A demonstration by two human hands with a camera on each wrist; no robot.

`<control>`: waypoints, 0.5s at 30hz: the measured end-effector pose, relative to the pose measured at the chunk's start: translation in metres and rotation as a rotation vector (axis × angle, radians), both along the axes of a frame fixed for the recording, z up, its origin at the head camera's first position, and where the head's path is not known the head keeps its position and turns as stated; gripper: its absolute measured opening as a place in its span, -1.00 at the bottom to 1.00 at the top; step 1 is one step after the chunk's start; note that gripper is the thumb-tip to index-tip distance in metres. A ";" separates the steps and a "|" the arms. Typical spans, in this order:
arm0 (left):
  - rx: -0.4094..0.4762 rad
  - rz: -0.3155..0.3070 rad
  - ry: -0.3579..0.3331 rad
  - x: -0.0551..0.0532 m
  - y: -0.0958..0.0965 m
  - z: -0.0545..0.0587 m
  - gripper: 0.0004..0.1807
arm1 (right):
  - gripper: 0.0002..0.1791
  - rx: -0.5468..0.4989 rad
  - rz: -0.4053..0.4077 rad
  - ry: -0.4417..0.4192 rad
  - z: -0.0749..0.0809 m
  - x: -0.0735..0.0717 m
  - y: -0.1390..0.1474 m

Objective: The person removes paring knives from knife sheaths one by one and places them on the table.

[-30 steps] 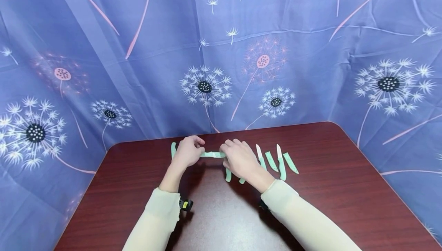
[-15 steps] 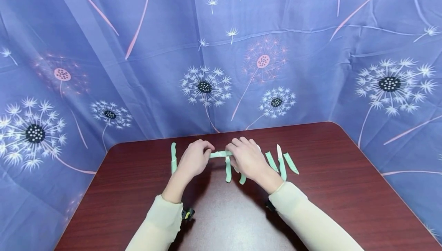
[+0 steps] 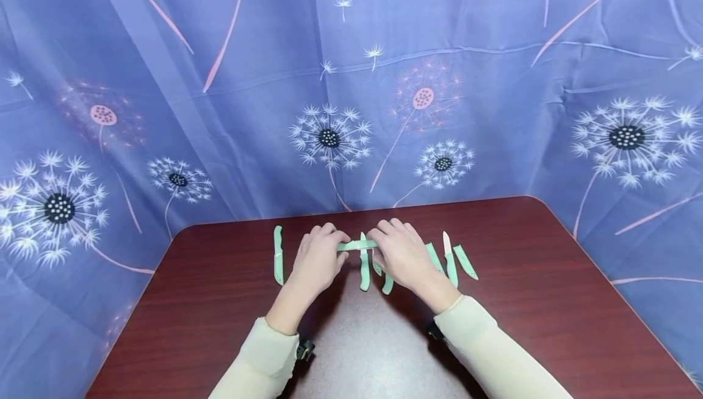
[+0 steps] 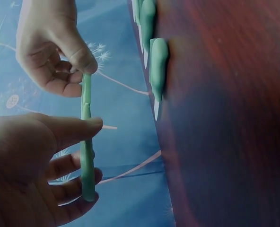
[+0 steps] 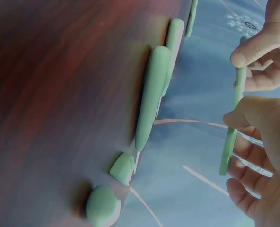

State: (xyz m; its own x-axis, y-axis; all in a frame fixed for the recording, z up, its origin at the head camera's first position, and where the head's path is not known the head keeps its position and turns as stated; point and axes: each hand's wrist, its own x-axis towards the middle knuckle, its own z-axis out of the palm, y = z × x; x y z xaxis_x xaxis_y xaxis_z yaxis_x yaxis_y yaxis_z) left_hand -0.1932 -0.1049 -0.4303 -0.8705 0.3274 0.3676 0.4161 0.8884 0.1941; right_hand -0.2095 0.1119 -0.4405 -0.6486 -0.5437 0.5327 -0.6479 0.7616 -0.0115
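Observation:
Between both hands, above the table, a mint-green paring knife [image 3: 357,245] in its sheath is held level; no blade shows. My left hand [image 3: 318,255] pinches its handle end [image 4: 87,165] between thumb and fingers. The other end, the sheath [image 5: 229,146], is gripped by my right hand [image 3: 403,252]. Behind and below the held knife lies an unsheathed knife [image 3: 365,272], its pale blade pointing to the back. Close beside it, my right hand partly hides a green sheath [image 3: 376,263] and another knife handle [image 3: 387,284].
On the left of the dark red table [image 3: 209,301] lies a sheathed green knife [image 3: 278,257]. To the right are a bare-bladed knife [image 3: 451,268] and two sheaths, one partly covered [image 3: 434,257] and one in full view [image 3: 465,262]. A blue dandelion-print curtain [image 3: 247,161] hangs behind.
Both hands have shifted right with the held knife, still gripping its two ends. The sheathed knife at the left and the bare-bladed knife in the middle have come into fuller view.

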 end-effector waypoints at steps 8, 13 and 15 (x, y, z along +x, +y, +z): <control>-0.042 0.013 0.111 0.002 0.006 -0.006 -0.74 | -0.67 -0.013 0.000 0.020 -0.001 0.002 0.001; -0.038 0.018 0.115 0.003 0.008 -0.008 -0.75 | -0.67 -0.022 0.001 0.005 -0.004 0.003 0.002; -0.032 0.020 0.116 0.003 0.009 -0.010 -0.76 | -0.66 -0.027 0.008 0.006 -0.005 0.003 0.003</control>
State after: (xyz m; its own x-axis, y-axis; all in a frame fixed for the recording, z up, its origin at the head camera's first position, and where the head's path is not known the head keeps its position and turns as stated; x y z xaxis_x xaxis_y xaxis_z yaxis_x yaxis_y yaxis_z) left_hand -0.1897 -0.0962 -0.4399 -0.8289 0.3241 0.4560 0.4166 0.9016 0.1166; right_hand -0.2066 0.1145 -0.4455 -0.6410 -0.5339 0.5514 -0.6540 0.7560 -0.0283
